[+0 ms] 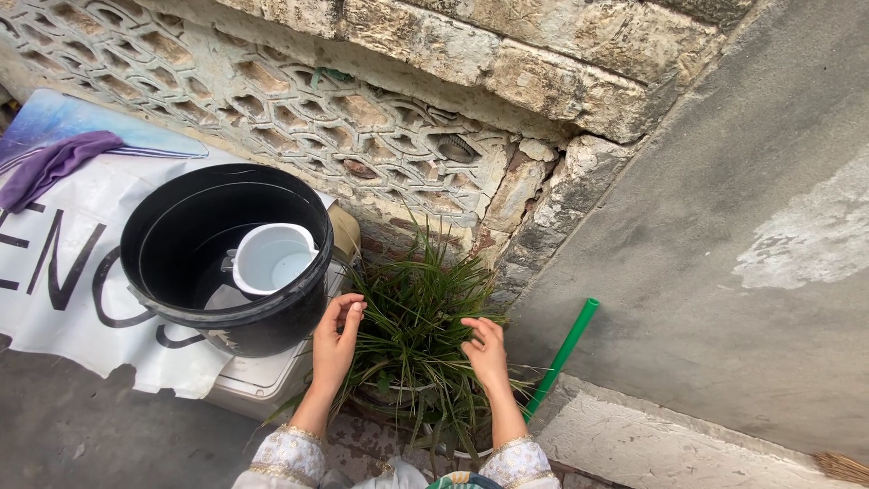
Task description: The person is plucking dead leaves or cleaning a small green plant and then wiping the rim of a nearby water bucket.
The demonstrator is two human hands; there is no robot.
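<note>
Two hands: left (335, 344) | right (486, 351) | grassy plant (416, 312) between.

Grass plant's pot (389, 398) mostly buried under its own blades, white box (262, 376) largely covered by black bucket (226, 258) and banner (81, 281), banner cut by left edge, forearms cut off at bottom edge, broom bristles (844, 466) clipped at bottom right corner.
</note>
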